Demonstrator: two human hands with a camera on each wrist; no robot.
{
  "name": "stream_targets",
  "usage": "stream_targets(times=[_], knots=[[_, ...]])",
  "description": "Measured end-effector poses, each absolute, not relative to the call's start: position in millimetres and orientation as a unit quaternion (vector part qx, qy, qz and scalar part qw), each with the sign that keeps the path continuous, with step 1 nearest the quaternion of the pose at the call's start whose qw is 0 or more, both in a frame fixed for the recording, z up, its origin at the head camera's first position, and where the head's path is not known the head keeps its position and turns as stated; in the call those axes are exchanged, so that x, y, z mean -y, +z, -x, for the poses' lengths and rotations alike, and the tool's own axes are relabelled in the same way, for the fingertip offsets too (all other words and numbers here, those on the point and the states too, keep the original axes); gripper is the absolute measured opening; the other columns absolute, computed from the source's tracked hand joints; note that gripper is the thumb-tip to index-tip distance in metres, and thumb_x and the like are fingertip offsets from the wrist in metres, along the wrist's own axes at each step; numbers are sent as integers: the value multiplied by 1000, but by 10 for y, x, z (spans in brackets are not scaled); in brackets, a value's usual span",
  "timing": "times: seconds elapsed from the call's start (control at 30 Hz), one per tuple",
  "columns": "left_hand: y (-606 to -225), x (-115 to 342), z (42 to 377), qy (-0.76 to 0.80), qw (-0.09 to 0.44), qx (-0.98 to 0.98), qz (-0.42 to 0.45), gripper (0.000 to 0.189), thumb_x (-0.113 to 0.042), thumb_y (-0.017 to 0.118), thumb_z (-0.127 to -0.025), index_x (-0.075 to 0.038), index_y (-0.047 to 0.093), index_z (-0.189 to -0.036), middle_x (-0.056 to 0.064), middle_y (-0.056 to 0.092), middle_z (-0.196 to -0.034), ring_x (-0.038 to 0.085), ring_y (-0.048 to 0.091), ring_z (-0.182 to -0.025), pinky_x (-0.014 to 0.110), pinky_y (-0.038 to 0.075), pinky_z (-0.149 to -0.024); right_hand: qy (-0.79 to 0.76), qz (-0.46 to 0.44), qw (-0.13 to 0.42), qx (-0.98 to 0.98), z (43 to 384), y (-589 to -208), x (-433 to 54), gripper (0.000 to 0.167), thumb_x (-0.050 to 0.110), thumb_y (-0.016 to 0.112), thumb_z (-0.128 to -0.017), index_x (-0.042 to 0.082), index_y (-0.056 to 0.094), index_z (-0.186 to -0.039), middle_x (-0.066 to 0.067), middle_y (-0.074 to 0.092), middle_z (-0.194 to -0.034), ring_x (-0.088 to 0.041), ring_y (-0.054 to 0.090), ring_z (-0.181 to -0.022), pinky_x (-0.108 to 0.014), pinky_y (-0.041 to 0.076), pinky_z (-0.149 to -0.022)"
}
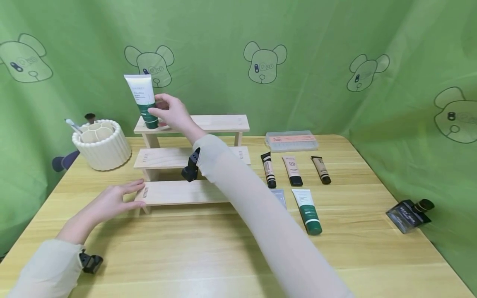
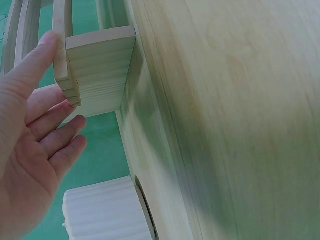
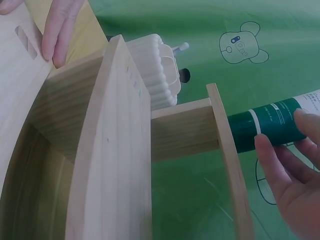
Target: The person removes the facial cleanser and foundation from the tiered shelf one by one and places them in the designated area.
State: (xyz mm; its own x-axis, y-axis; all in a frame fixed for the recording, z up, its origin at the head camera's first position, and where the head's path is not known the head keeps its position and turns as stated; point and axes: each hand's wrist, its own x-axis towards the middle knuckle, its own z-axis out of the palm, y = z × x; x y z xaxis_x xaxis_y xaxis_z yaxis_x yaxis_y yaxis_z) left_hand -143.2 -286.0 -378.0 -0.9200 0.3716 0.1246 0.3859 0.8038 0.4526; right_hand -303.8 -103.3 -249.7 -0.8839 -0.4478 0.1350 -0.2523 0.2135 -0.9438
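Note:
My right hand (image 1: pixel 171 111) grips a white and green squeeze tube (image 1: pixel 144 99) by its green lower part. The tube stands cap down at the left end of the top step of a three-step wooden display rack (image 1: pixel 179 193). In the right wrist view, the green cap end of the tube (image 3: pixel 267 123) meets the top board, with thumb and fingers on either side. My left hand (image 1: pixel 108 207) holds the left end of the lowest step, thumb at the front edge and forefinger behind; its other fingers extend loosely in the left wrist view.
A ribbed white brush holder (image 1: pixel 106 149) stands left of the rack. To the right lie small tubes (image 1: pixel 292 169), another green and white tube (image 1: pixel 307 211), a pale blue item (image 1: pixel 279 196) partly behind my right sleeve, a flat clear case (image 1: pixel 292 141) and a dark bottle (image 1: pixel 406 216).

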Motion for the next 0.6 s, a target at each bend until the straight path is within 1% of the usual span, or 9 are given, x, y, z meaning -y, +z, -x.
stream_targets(times=[0.17,0.3,0.47,0.6], knots=[[-3787,2863,1433,-242,19,949,203,63,-37,69,-82,5,52,-126,24,46,-130,46,44,-115,56,35,-95,-575,205,58,-790,3029,-2502,1075,34,14,63,-89,9,56,-121,-1,61,-104,-9,58,-92,-22,55,-64],[-3790,2864,1432,-242,21,948,203,63,-36,69,-81,5,52,-125,24,47,-130,45,44,-115,56,35,-95,-567,200,37,-798,3030,-2506,1077,28,14,63,-88,9,59,-116,0,61,-99,-8,57,-90,-20,54,-61],[-3789,2864,1429,-242,22,949,202,63,-37,69,-81,5,52,-125,24,46,-130,45,44,-115,56,35,-95,-569,203,24,-796,3041,-2525,1048,27,14,63,-88,8,59,-114,0,62,-99,-8,58,-88,-16,52,-59],[-3781,2863,1423,-244,21,948,202,64,-37,69,-81,6,52,-125,24,46,-130,45,44,-115,56,35,-96,-579,210,16,-787,3051,-2557,991,28,12,63,-88,6,59,-115,-2,62,-100,-9,58,-89,-19,53,-62]])
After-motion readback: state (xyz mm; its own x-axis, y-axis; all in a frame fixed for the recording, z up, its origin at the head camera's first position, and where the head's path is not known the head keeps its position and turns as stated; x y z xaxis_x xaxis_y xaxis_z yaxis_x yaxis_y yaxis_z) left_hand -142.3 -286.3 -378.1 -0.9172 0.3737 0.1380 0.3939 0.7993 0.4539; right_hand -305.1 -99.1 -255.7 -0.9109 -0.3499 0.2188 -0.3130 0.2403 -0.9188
